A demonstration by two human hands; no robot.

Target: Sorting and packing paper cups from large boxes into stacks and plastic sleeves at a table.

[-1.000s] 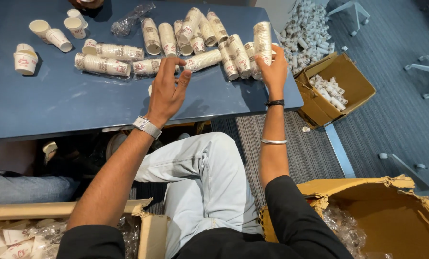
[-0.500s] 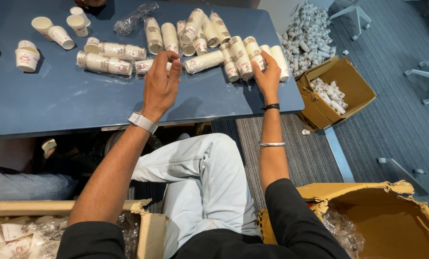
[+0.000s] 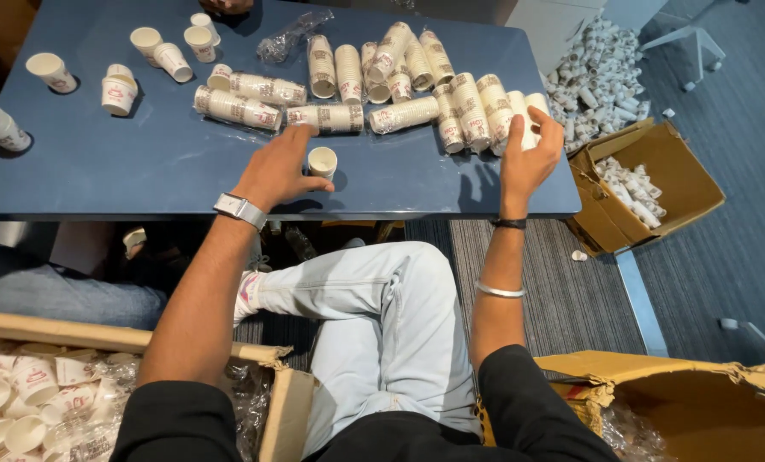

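Note:
Several stacks of white printed paper cups [image 3: 400, 90] lie in a row across the back of a blue table [image 3: 143, 167]. My right hand [image 3: 526, 162] is at the right end of that row, fingers curled around the last lying stack [image 3: 519, 107]. My left hand [image 3: 278, 171] hovers low over the table's front middle with fingers spread. A single small cup [image 3: 322, 161] stands upright right beside its thumb and index finger; I cannot tell whether they touch.
Loose upright cups [image 3: 117, 90] and crumpled plastic wrap [image 3: 293, 34] sit at the table's back left. On the floor: a pile of cups [image 3: 596, 77], an open box with cups [image 3: 648, 184], a torn box [image 3: 699, 411] at right, and a box of cups [image 3: 32, 393] at left.
My left hand drew back from the row toward the table's front, and a single cup now stands beside it. My right hand stays at the row's right end.

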